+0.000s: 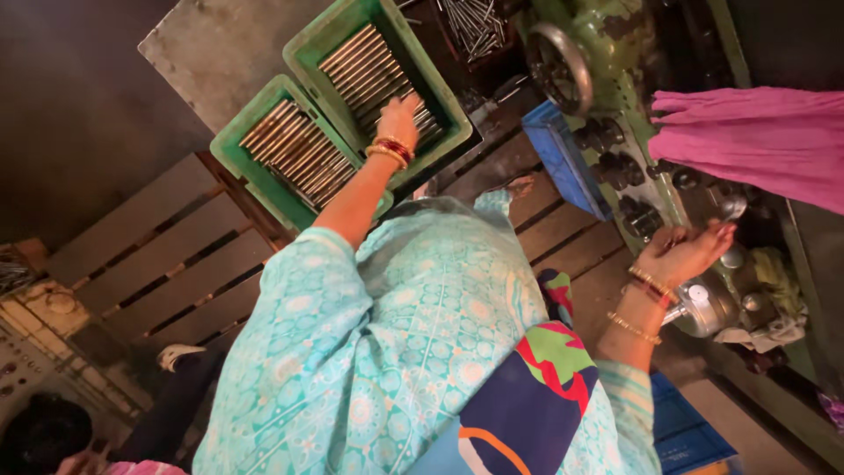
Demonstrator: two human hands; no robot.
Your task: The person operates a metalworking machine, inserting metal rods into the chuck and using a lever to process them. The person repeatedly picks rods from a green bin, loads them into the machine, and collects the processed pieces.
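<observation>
My left hand (pixel 400 119) reaches out into the farther of two green plastic crates (pixel 338 35), its fingers curled down onto the rows of metal rods (pixel 360 66) lying in it. I cannot see whether it grips a rod. The nearer green crate (pixel 233 145) holds more rods (pixel 294 149). My right hand (pixel 686 251), with bangles on the wrist, is held palm up with fingers loosely apart beside the black knobs (pixel 637 215) of a green machine (pixel 615 53). It holds nothing I can make out.
A wooden pallet (pixel 176 255) lies under the crates. A blue tray (pixel 563 158) leans by the machine and a blue crate (pixel 686 431) sits lower right. Pink cloth (pixel 756 141) hangs at right. A dark bin of loose rods (pixel 475 26) stands behind. Another person's head (pixel 44 431) shows bottom left.
</observation>
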